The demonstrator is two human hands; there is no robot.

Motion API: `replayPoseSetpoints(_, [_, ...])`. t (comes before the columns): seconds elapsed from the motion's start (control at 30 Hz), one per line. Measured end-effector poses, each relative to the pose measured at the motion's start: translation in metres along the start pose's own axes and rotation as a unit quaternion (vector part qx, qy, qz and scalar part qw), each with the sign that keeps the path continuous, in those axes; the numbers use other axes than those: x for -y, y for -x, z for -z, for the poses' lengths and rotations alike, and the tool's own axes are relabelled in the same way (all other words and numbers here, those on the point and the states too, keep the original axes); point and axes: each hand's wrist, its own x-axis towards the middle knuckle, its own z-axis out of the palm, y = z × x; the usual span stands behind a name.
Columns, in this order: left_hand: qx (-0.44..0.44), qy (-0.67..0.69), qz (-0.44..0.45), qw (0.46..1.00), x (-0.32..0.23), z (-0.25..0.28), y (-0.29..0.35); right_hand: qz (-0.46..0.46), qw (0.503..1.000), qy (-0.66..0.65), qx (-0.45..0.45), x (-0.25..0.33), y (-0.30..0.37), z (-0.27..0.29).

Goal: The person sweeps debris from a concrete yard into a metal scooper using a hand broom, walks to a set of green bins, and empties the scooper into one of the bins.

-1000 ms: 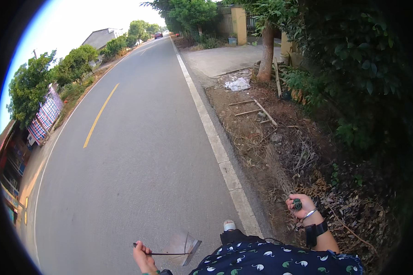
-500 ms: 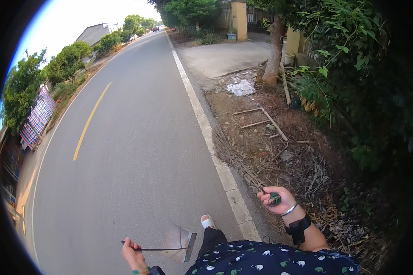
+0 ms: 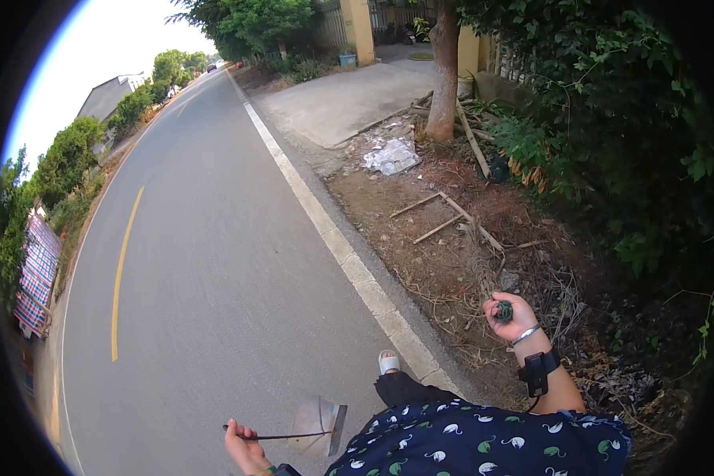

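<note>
My left hand (image 3: 247, 449) is closed round the thin dark handle of a long-handled dustpan (image 3: 308, 419), low over the asphalt. The pan is pale and see-through, with a grey edge on its right side. On the right, my right hand (image 3: 517, 317) grips a twig broom (image 3: 479, 266) by its green-wrapped end. Its brush of thin brown twigs points away from me over the dirt verge and blends in with the dry litter, so its tip is hard to make out.
A grey road (image 3: 206, 262) runs ahead, with a pale kerb strip (image 3: 349, 266) along its right side. Wooden sticks (image 3: 439, 228), a crumpled silvery sheet (image 3: 392, 156) and dry twigs lie on the verge. Beyond stand a tree trunk (image 3: 443, 79) and dense bushes (image 3: 650, 135).
The broom has swung right, from across the kerb strip to over the dirt verge. My right hand has moved right and slightly up. I have stepped forward; the dustpan stays in my left hand.
</note>
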Motion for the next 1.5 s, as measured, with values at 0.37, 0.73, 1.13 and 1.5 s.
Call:
replayPoseSetpoints(0.37, [-0.009, 0.016, -0.055, 0.998, -0.04, -0.185, -0.156, -0.051, 0.996, 0.055, 0.057, -0.013, -0.251, -0.191])
replayPoseSetpoints(0.73, [-0.01, 0.02, -0.042, 0.999, -0.05, -0.388, -0.353, -0.253, 0.964, 0.02, 0.084, -0.055, -0.47, -0.349])
replayPoseSetpoints(1.13, [0.051, -0.034, 0.011, 0.998, -0.068, -0.609, -0.564, -0.042, 0.999, -0.008, 0.026, -0.006, -0.66, -0.46])
replayPoseSetpoints(1.5, [0.088, -0.012, -0.028, 0.996, -0.098, -0.835, -0.654, -0.02, 1.0, -0.012, -0.008, 0.047, -0.888, -0.596])
